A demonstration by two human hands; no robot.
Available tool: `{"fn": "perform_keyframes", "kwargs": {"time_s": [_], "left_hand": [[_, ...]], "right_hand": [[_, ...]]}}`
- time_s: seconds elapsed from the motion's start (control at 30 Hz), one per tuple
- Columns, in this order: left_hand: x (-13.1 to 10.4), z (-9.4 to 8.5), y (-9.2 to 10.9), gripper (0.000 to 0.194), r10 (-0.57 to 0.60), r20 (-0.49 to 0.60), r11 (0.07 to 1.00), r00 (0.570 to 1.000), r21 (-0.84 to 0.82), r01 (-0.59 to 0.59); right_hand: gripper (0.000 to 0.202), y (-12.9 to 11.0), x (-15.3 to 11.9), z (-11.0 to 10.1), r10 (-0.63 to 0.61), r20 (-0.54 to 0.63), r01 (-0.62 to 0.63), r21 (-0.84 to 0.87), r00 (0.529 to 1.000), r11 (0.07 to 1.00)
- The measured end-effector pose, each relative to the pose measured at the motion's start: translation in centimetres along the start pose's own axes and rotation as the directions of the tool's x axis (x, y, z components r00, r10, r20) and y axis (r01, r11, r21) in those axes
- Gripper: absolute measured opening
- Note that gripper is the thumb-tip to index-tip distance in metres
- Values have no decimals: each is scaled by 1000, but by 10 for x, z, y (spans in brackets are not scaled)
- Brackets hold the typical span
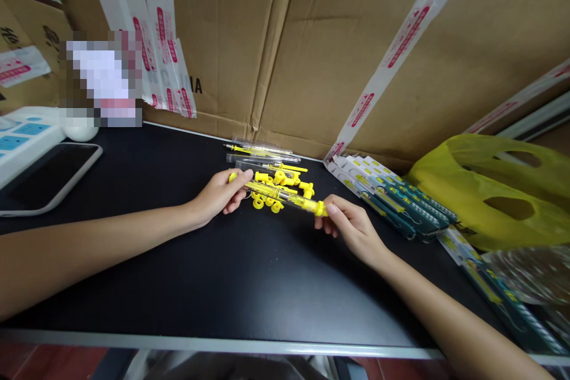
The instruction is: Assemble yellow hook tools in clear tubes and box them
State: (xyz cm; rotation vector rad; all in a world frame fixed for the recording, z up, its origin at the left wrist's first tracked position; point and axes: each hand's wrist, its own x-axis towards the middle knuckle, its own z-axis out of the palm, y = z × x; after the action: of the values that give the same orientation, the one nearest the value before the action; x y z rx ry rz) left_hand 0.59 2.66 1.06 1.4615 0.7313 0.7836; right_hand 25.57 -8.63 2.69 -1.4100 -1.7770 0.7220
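Observation:
A clear plastic tube (285, 195) with a yellow rod inside is held slantwise above the black table. My left hand (221, 191) pinches its left end, where a bit of yellow shows by the thumb. At the other end, my right hand (350, 222) grips a yellow cap (319, 208) on the tube. Whether the cap is fully seated I cannot tell. Just behind and under the tube lies a pile of small yellow caps (279, 177). Beyond that pile, several clear tubes and yellow rods (262, 151) lie side by side.
Stacked printed packages (392, 196) lie at the right, beside a yellow plastic bag (467, 190). A phone (53, 178) and a white power strip (27, 136) sit at the left. Taped cardboard boxes (356, 41) wall off the back of the table (249, 291).

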Motion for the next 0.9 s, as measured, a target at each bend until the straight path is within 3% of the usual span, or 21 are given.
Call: {"fn": "perform_keyframes", "kwargs": {"time_s": [0.23, 0.53, 0.7, 0.9], "left_hand": [[0, 0, -1, 38, -1, -5, 1000, 1000, -1, 1], [0, 0, 0, 39, 4, 2, 1000, 1000, -2, -4], [1, 0, 0, 39, 5, 2, 1000, 1000, 4, -5], [0, 0, 0, 38, -4, -5, 1000, 1000, 1, 4]], "right_hand": [[20, -1, -1, 1, 26, -27, -23, 120, 999, 992], [31, 0, -1, 0, 0, -12, 0, -1, 1000, 1000], [18, 0, -1, 1, 12, -18, -11, 67, 1000, 998], [20, -2, -1, 1, 13, -4, -12, 29, 1000, 1000]]}}
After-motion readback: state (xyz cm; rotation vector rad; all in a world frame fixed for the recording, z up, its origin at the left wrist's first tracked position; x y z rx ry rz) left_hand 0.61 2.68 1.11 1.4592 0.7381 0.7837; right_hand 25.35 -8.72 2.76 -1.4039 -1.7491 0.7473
